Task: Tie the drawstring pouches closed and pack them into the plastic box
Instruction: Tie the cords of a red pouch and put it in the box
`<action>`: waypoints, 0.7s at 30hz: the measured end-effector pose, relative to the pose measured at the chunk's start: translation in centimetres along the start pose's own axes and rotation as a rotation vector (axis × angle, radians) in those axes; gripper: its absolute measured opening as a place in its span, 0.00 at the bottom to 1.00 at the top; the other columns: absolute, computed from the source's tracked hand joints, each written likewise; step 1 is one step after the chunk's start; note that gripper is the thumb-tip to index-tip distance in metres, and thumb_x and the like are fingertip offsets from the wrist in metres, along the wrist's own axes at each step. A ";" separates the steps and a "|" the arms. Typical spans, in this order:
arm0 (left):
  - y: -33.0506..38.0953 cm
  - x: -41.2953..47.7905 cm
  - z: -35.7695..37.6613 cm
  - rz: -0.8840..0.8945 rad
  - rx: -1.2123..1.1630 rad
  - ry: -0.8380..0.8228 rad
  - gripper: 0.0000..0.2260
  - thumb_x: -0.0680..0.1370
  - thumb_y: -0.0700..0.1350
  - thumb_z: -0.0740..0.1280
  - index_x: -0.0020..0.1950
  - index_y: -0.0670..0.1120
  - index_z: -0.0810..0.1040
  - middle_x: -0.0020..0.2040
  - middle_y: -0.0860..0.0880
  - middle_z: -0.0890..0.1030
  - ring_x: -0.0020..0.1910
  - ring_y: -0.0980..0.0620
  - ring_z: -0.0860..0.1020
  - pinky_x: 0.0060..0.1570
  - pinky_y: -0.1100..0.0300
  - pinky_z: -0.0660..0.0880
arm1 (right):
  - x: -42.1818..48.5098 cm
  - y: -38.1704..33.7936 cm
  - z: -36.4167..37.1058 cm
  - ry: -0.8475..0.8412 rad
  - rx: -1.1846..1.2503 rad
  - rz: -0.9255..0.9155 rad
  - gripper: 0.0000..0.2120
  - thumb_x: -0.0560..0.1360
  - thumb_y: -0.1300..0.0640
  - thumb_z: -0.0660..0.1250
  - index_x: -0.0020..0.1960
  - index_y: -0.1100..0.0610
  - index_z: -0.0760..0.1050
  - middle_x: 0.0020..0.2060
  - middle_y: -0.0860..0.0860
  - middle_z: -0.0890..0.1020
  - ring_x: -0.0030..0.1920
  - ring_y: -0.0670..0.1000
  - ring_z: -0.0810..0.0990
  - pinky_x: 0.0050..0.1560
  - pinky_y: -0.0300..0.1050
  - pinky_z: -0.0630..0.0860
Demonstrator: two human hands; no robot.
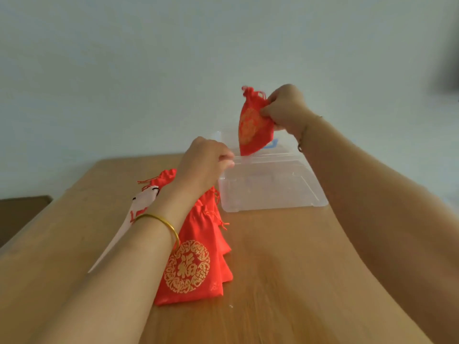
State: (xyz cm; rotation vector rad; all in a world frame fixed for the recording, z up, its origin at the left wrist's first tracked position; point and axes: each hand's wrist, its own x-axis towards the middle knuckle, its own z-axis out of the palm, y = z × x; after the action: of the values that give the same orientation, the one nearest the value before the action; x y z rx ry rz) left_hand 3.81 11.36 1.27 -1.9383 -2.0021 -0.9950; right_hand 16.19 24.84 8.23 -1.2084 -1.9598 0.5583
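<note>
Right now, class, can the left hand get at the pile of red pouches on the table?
Probably yes: the pile of red pouches lies uncovered just beside the left forearm. But the left hand grips the plastic box by its edge, so it must let go first.

My left forearm point(139, 244) covers part of the red pouch pile point(191, 269); the held pouch point(253, 125) hides most of the blue label point(272, 144) on the plastic box point(270, 192); a dark shape point(447, 58) at right is blurred

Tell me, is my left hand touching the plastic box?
Touching. The head view shows the left hand pinching the lid edge of the plastic box with its fingers, while the right hand holds a red pouch above it.
</note>
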 end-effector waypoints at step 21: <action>-6.5 -8.3 -5.4 -0.526 -0.063 0.003 0.11 0.77 0.37 0.61 0.57 0.40 0.78 0.50 0.47 0.75 0.53 0.48 0.74 0.50 0.59 0.68 | -10.8 -3.9 3.1 -0.389 0.460 -0.165 0.11 0.74 0.74 0.55 0.49 0.66 0.73 0.32 0.60 0.78 0.26 0.50 0.80 0.33 0.46 0.81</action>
State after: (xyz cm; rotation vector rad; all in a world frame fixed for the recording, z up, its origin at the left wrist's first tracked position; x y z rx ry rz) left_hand -2.90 1.94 -1.45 -1.4515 -2.5733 -1.1719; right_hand 14.51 13.51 4.99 -0.6791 -2.0605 1.1495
